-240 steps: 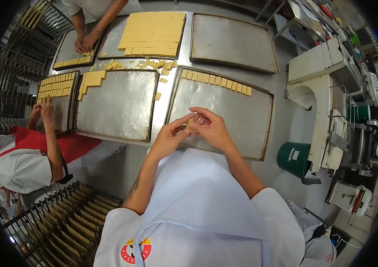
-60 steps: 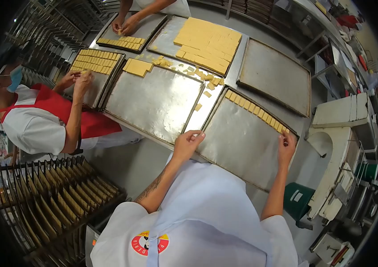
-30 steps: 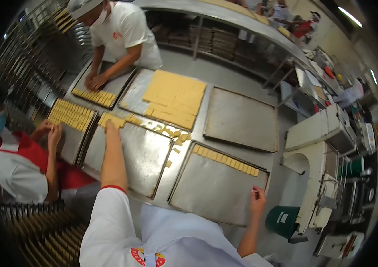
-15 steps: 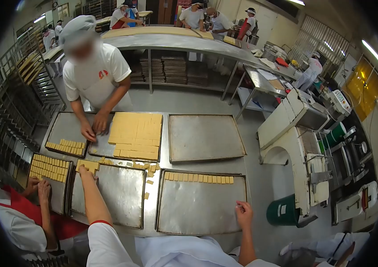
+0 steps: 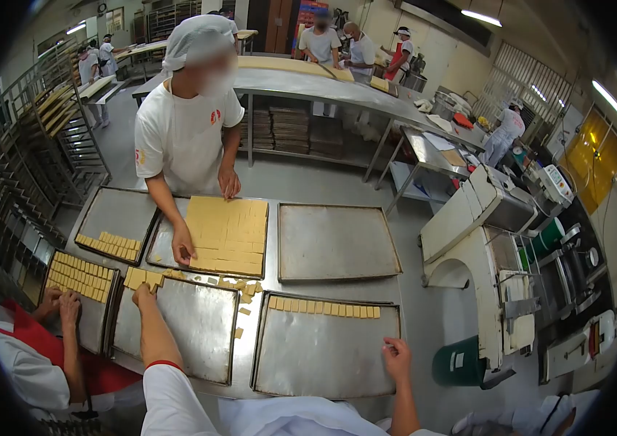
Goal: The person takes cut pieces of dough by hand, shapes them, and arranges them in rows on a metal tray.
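My left hand (image 5: 144, 292) reaches far forward to the left, its fingers at the edge of a small yellow dough slab (image 5: 137, 277) on the near middle tray (image 5: 192, 334). Those fingers are too small to make out clearly. Over the right side of the near right tray (image 5: 323, 360) is my right hand (image 5: 397, 356), fingers apart and nothing visible in them. One row of yellow dough pieces (image 5: 323, 307) runs along that tray's far edge. Loose dough scraps (image 5: 247, 291) lie on the metal table between the trays.
Across the table a co-worker (image 5: 188, 131) reaches to a large cut dough sheet (image 5: 227, 232). Another co-worker's hands (image 5: 67, 304) are over a tray at left. A bare tray (image 5: 337, 242) lies far right. Beyond the table edge stand a white machine (image 5: 461, 218) and a green bin (image 5: 459, 362).
My left hand has moved from the near right tray to the dough slab on the middle tray. My right hand has drawn back from the row's end. The far co-worker has shifted to the right.
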`<action>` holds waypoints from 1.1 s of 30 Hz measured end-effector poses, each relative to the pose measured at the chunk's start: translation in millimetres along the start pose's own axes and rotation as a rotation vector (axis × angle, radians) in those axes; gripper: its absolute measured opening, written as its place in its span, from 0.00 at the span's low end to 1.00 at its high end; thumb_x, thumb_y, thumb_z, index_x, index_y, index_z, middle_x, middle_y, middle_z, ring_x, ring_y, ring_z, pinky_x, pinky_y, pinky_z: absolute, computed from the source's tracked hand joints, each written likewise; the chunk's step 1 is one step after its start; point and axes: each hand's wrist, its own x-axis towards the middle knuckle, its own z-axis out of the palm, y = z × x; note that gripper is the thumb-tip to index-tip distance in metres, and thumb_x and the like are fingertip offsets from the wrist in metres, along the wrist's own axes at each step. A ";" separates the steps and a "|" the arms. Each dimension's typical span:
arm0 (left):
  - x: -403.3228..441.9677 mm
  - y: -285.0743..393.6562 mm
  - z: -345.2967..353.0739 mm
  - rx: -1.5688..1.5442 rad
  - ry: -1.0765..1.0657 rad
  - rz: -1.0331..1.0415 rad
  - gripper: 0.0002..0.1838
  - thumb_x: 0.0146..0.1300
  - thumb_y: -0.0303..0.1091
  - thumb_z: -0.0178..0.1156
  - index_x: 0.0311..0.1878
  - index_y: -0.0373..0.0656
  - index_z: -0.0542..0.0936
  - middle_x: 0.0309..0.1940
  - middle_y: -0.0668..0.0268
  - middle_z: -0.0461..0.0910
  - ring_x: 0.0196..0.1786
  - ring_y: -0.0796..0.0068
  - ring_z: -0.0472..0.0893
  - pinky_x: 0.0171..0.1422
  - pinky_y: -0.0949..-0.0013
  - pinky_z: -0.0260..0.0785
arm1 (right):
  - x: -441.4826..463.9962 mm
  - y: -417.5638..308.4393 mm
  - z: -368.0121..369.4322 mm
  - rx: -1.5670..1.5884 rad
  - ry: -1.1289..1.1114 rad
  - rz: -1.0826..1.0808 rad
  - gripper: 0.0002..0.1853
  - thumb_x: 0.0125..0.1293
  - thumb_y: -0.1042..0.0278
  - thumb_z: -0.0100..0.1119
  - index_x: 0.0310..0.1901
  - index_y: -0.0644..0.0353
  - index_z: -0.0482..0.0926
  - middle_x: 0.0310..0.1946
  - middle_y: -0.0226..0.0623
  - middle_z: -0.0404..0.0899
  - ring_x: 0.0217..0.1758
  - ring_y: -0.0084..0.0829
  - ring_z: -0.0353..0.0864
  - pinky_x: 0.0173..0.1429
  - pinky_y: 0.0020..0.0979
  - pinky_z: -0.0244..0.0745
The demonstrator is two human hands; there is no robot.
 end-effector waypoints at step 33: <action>12.1 -15.3 32.1 -0.331 -0.332 -0.147 0.22 0.60 0.30 0.71 0.56 0.33 0.77 0.56 0.50 0.77 0.58 0.47 0.79 0.59 0.44 0.78 | -1.0 0.2 2.2 -0.046 -0.154 0.058 0.12 0.63 0.70 0.68 0.48 0.61 0.86 0.44 0.36 0.84 0.39 0.27 0.82 0.44 0.29 0.77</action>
